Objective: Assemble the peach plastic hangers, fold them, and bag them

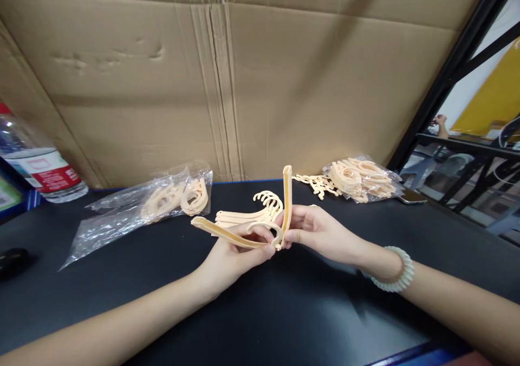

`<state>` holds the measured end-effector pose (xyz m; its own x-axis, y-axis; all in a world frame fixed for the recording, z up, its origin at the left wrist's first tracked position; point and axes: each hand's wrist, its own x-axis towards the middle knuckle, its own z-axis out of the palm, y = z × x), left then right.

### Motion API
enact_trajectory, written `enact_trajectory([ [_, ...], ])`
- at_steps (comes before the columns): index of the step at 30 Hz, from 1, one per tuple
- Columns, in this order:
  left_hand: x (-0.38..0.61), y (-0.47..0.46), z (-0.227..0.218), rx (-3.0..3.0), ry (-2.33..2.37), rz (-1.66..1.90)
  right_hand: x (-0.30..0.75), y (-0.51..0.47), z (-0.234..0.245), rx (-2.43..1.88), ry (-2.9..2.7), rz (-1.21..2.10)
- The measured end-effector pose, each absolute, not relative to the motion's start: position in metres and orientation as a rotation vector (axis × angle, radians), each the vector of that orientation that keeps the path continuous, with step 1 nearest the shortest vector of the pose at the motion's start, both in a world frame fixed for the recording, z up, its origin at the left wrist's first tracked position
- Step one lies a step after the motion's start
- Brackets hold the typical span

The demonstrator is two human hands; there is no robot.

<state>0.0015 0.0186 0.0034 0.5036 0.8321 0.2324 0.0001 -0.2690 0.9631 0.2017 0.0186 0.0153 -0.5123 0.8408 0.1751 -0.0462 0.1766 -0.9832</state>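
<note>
Between my hands is a cream plastic folding hanger (287, 198), its two arms angled apart and its curved hook near the joint. My left hand (233, 255) pinches the left arm close to the joint, thumb on top. The fingers of my right hand (317, 230) are closed on the lower end of the other arm, which points upward. Just behind my hands, several more hangers (239, 217) lie in a row on the black table (260, 312), hooks toward the right. My fingers partly cover the joint.
A clear bag (117, 230) with cream parts lies at left; another bag of cream parts (365, 176) lies at right, beside a pile of small hooks (319, 184) and a phone (411, 195). Also here: a bottle (40, 165), a black mouse (14, 262), a cardboard wall (325, 84).
</note>
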Motion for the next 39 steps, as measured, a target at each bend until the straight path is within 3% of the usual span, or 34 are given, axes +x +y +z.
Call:
enact_trajectory([
  [21,0.001,0.018,-0.002,1.539,0.709,0.917,0.197,0.015,0.008,-0.739,-1.632,1.361],
  [39,0.003,0.017,-0.001,1.453,0.839,1.1,0.185,0.003,0.004,-0.826,-1.496,1.211],
])
